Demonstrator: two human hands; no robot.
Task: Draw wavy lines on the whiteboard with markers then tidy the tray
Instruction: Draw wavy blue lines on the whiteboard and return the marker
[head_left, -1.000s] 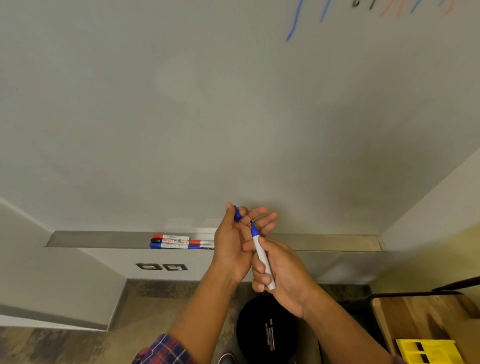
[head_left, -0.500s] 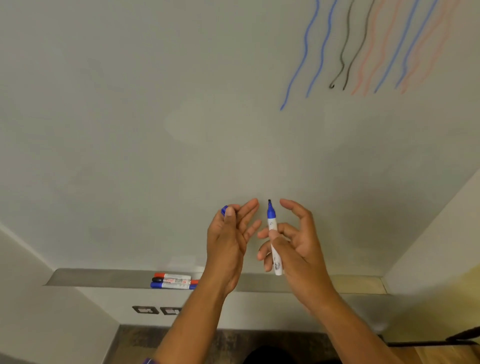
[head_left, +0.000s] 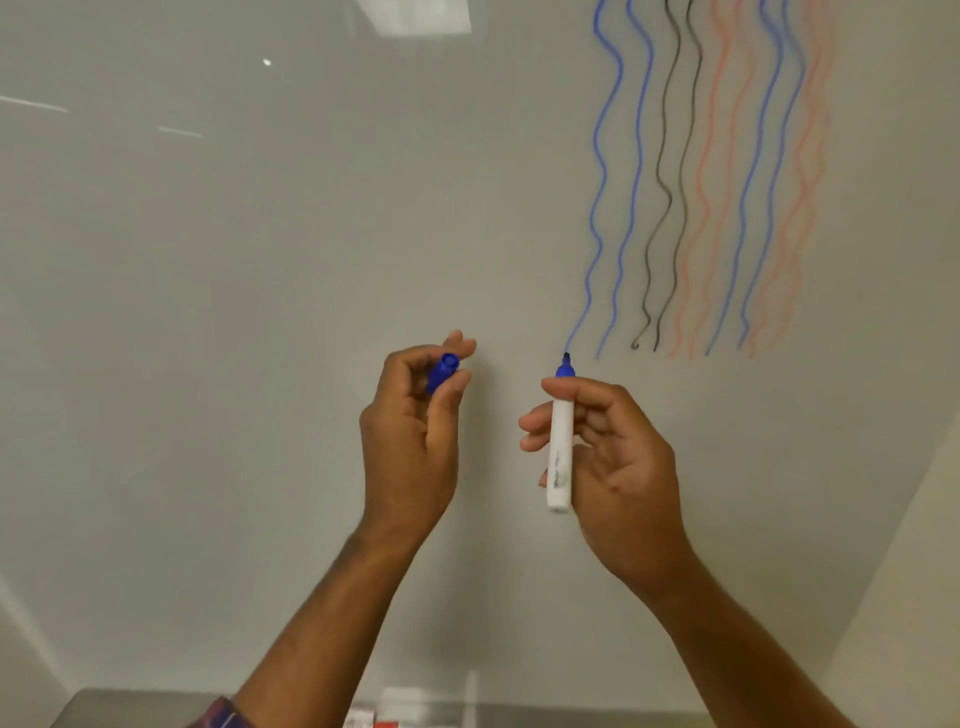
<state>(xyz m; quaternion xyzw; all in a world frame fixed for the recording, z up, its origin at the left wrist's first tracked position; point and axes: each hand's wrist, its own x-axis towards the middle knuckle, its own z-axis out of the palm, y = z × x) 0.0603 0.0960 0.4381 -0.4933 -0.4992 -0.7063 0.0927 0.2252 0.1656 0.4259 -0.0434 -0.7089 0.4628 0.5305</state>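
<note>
The whiteboard (head_left: 260, 312) fills the view. Several wavy lines (head_left: 701, 182) in blue, black and faint red run down its upper right part. My right hand (head_left: 608, 457) grips an uncapped blue marker (head_left: 561, 447) with a white barrel, tip pointing up just below the leftmost blue line's lower end. My left hand (head_left: 415, 431) pinches the blue cap (head_left: 442, 372) between thumb and fingers, a hand's width left of the marker.
The metal tray (head_left: 130, 709) runs along the bottom edge, with part of a red marker (head_left: 374, 721) showing on it. A pale side wall (head_left: 924, 571) meets the board at the right.
The view has tilted upward, so the lines now show in full and the tray has dropped to the bottom edge. Both hands rose and moved apart; cap and marker are separated.
</note>
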